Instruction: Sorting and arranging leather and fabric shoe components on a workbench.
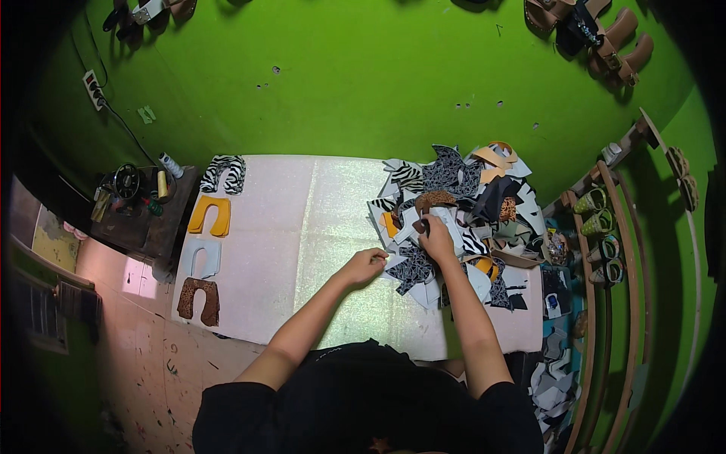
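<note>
A heap of cut material scraps lies on the right side of the table, in black-and-grey pattern, zebra print, white, orange and tan. Over this heap, my right hand is closed on a brown leopard-print U-shaped piece, whose curve shows beyond my fingers. My left hand is at the heap's left edge, beside a black-and-grey patterned scrap. Its fingers are curled together, and what they hold, if anything, is too small to make out.
Down the table's left edge lie U-shaped stacks: zebra, orange, pale blue and leopard. A sewing machine stands at left. Wooden racks with sandals line the right, near more scraps.
</note>
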The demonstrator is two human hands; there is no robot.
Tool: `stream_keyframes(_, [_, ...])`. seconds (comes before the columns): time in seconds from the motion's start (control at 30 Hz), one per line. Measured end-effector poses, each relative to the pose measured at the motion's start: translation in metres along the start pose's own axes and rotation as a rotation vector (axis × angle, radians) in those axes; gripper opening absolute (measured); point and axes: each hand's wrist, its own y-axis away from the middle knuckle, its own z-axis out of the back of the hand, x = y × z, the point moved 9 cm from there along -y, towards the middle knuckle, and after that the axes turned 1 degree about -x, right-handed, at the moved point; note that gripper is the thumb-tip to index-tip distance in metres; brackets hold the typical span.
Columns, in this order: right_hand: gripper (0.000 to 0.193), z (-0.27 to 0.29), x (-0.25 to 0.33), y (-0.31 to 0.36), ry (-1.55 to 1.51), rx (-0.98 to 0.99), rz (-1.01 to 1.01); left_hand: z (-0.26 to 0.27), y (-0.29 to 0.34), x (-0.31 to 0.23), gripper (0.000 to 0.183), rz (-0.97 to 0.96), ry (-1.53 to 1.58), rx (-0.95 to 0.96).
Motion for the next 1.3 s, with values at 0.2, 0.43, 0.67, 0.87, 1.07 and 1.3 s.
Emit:
stream_keyframes(0.2, [0.034, 0.005, 0.001, 0.005, 0.074, -0.033, -0.074, 0.024, -0.066, -0.007, 0.024, -0.127, -0.143, -0.255])
stream_keyframes(0.43, [0.02, 0.01, -0.022, 0.004, 0.071, -0.147, -0.18, 0.038, -0.118, -0.006, 0.026, 0.042, -0.444, -0.566])
stream_keyframes(0.67, [0.016, 0.036, -0.031, 0.023, -0.236, -0.336, -0.19, 0.046, -0.115, -0.011, 0.018, 0.106, -0.436, -0.553])
stream_keyframes(0.87, [0.015, 0.066, -0.009, 0.048, -0.368, -0.541, -0.131, 0.051, -0.096, -0.044, 0.018, -0.117, -0.354, -0.64])
stream_keyframes(1.07, [0.012, 0.083, 0.006, 0.062, -0.209, -0.637, -0.105, 0.064, -0.068, -0.07, 0.018, -0.295, -0.243, -0.695])
stream_keyframes(1.3, [0.012, 0.089, 0.011, 0.067, -0.298, -0.639, -0.083, 0.083, -0.033, -0.102, 0.021, -0.359, 0.1, -0.644])
